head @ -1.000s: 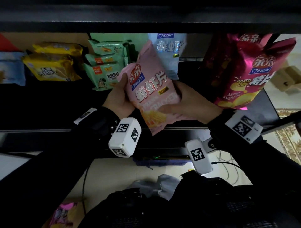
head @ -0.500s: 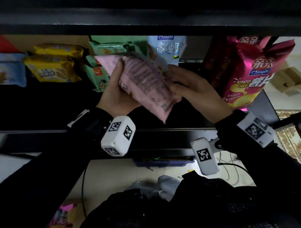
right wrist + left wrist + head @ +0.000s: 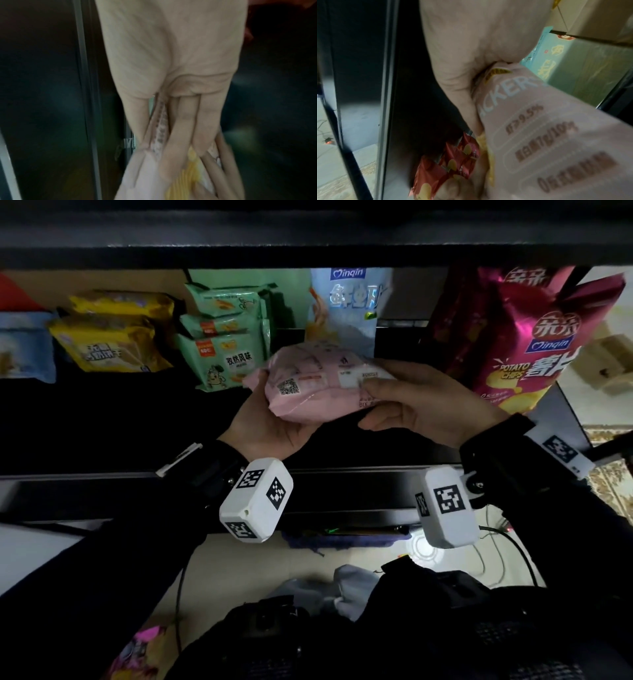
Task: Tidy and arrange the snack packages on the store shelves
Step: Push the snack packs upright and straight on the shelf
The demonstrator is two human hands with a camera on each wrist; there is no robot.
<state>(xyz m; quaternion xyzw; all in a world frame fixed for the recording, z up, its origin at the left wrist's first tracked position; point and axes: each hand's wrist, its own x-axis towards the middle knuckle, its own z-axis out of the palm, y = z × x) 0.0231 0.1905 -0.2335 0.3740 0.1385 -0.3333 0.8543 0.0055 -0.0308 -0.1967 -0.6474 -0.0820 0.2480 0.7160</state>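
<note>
A dark store shelf [image 3: 102, 433] runs across the head view under a black upper board, with pale floor showing below its front rail. At the right end stands the largest pack, a magenta potato chip bag [image 3: 524, 337], upright and leaning slightly, with darker bags of the same kind behind it. Behind the hands, at the back of the shelf, a pale blue prawn cracker bag [image 3: 352, 302] stands upright. To its left a stack of green snack packs [image 3: 222, 337] lies tilted forward, and further left sit yellow snack packs [image 3: 109, 337], one upon another. A blue pack at the far left edge is too blurred to read. In the middle, held above the shelf and clear of it, is the pink prawn cracker bag [image 3: 315, 385], turned with its printed back and QR code upward and lying roughly level. The left hand [image 3: 270, 426] cups it from beneath, fingers curled round its lower left end; the left wrist view shows the bag's front pressed against the palm. The right hand [image 3: 428, 405] grips the right end, thumb on top and fingers underneath, as the right wrist view confirms.
</note>
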